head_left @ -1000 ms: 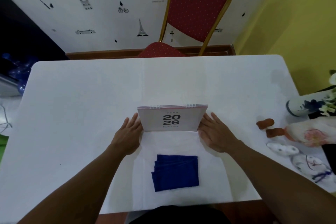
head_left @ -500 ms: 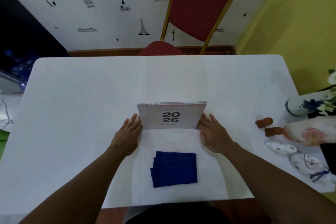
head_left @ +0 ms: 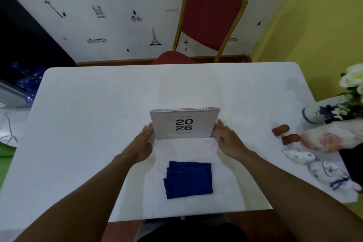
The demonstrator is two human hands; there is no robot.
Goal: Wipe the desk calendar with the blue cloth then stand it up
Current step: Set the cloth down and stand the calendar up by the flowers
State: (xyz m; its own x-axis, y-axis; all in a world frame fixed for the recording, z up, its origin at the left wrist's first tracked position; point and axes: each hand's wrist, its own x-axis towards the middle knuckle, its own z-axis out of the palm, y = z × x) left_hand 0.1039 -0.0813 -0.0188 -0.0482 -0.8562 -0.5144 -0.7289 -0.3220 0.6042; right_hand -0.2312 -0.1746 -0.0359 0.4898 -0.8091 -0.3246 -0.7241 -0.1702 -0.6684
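We have the white spiral-bound "2026" desk calendar [head_left: 184, 124] upright near the middle of the white table [head_left: 88, 124], our left hand [head_left: 144, 144] and right hand [head_left: 228, 141] open, flat palms pressed to its two side edges. The folded blue cloth [head_left: 188, 180] lies untouched just in front of us. To settle it well, we judge the base should spread evenly; we ease both palms away together so it doesn't tip.
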